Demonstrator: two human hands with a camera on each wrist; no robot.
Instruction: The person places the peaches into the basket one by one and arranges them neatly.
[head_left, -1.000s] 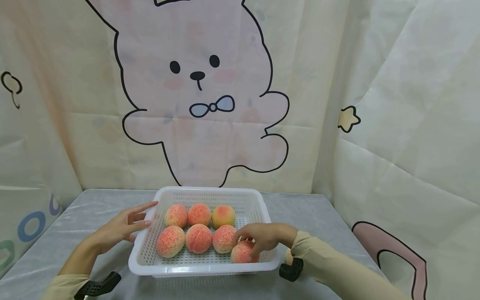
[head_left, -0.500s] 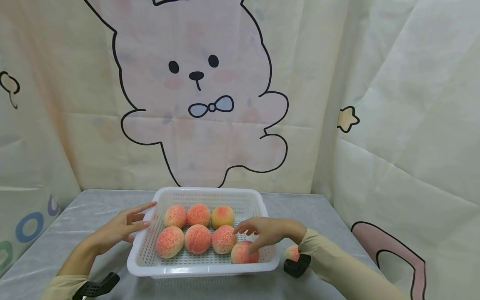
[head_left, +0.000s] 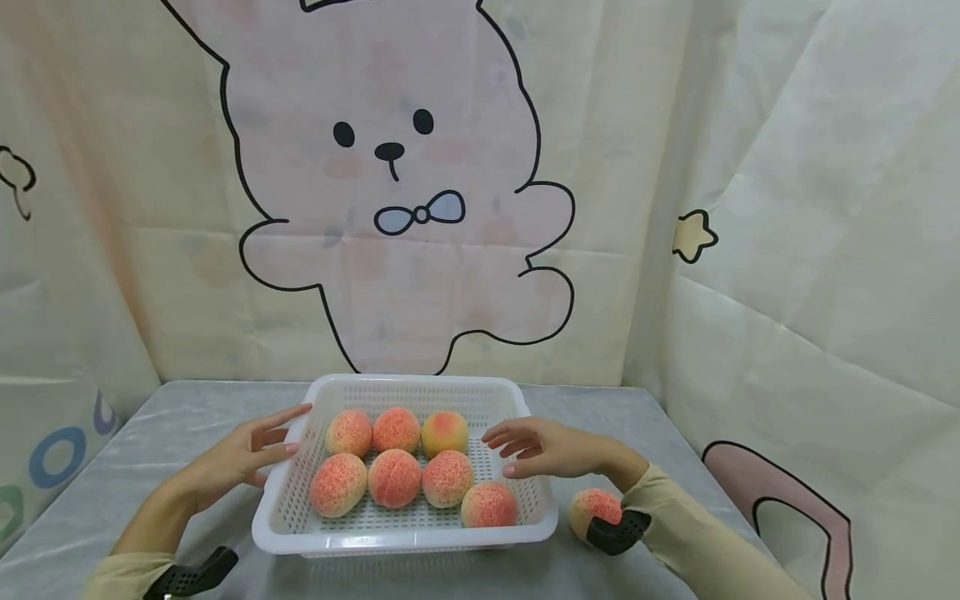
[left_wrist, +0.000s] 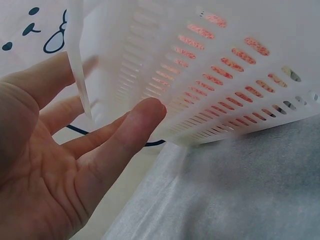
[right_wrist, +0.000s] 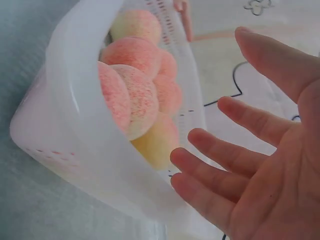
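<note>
A white perforated plastic basket [head_left: 405, 543] stands on the table with several peaches inside, mostly speckled pink; one [head_left: 445, 433] is yellower. My left hand [head_left: 228, 460] touches its left rim with straight fingers; in the left wrist view the thumb [left_wrist: 145, 117] lies along the slotted side wall. My right hand [head_left: 551, 450], fingers spread and holding nothing, hovers over the basket's right rim. The nearest peach below it is the front right one [head_left: 489, 505]. Another peach [head_left: 594, 510] lies on the table outside the basket, partly hidden by the black wrist device.
A grey cloth [head_left: 645, 417] covers the table. Behind it hangs a cream curtain [head_left: 600, 333] with a cartoon bear, and more printed curtain [head_left: 825, 317] encloses the right side. Black camera mounts [head_left: 191, 575] sit on both wrists.
My right hand has let go of the front right peach, lifted and drawn right past the rim. The peach outside the basket shows more now. My left hand stays at the left rim.
</note>
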